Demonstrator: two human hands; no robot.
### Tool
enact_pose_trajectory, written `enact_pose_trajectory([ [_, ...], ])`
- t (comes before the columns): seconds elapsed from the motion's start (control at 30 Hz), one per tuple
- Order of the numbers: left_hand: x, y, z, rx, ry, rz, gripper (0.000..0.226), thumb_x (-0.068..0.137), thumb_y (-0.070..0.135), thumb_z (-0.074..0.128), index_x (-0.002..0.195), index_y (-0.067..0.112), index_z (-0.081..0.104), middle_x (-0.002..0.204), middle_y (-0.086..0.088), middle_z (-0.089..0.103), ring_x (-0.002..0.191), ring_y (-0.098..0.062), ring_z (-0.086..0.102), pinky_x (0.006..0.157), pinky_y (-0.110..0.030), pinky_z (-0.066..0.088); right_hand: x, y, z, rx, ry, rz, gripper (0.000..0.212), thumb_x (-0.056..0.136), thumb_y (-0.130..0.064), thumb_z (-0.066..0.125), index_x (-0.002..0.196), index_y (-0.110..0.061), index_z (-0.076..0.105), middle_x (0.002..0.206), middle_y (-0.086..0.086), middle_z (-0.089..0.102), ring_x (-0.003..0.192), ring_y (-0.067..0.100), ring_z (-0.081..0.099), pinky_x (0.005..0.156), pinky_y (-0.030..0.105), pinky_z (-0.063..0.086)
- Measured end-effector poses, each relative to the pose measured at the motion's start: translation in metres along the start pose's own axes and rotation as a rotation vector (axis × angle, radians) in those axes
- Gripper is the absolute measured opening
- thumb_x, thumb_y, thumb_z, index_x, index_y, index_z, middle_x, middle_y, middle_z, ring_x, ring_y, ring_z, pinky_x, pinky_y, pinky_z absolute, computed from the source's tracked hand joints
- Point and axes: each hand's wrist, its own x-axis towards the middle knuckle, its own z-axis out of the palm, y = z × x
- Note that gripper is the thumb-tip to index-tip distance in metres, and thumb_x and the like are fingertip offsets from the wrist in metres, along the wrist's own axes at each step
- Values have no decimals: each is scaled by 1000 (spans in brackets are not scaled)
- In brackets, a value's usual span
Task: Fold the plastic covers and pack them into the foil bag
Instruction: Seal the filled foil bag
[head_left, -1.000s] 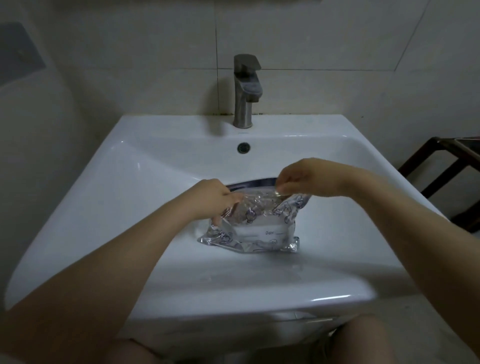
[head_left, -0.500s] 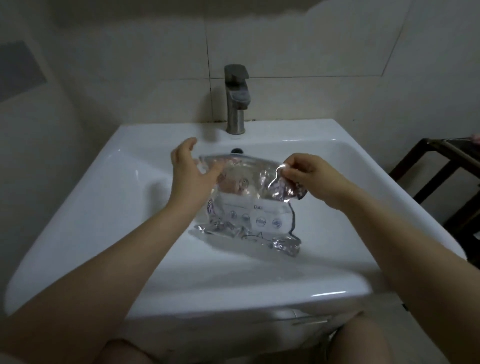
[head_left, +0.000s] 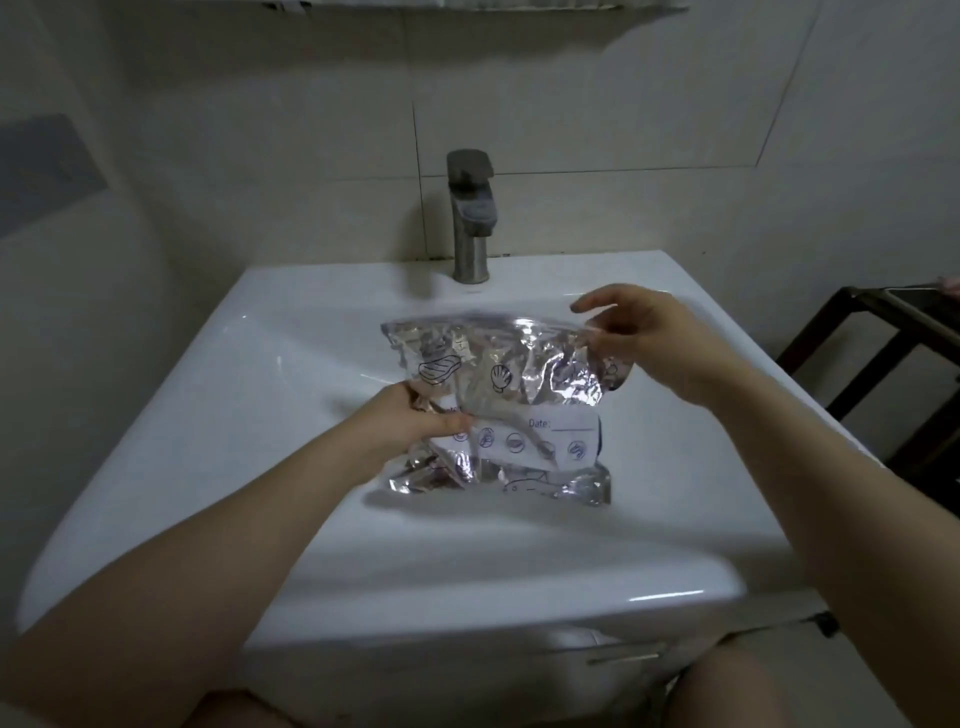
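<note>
The left hand (head_left: 415, 421) grips the foil bag (head_left: 498, 410); the right hand (head_left: 649, 343) pinches its top corner. The crinkly bag may slip into the sink (head_left: 311, 332).

A white ceramic washbasin (head_left: 291, 374) fills the middle, with a grey metal faucet (head_left: 470, 218) upright at its back edge. Beige wall tiles (head_left: 597, 104) rise behind; a dark wooden rack (head_left: 883, 332) stands to the right.

Left grip (head_left: 415, 421) and right grip (head_left: 639, 343) pinching.
</note>
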Motion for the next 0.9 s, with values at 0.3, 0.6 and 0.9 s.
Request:
enact_pose_trajectory([
  [0.3,6,-11,0,-194,-82,-63,77,57,29,79,126,11,53,108,-11,70,102,-29,65,99,-47,47,-1,21,16,485,223,327,14,88,-7,60,100,1,63,77,3,61,64,8,57,64,17,50],
  [0.6,17,-14,3,-93,182,-15,64,69,22,82,123,14,49,117,-7,60,99,-20,58,81,-27,47,8,16,44,372,353,255,18,94,-12,51,77,-7,54,65,6,57,60,13,52,62,24,43],
  [0.9,-11,41,25,451,300,591,31,92,28,57,120,15,56,107,3,58,98,-9,51,76,-14,33,13,-10,68,-158,246,-70,21,89,-20,61,79,-2,66,71,8,65,64,20,55,62,30,43],
])
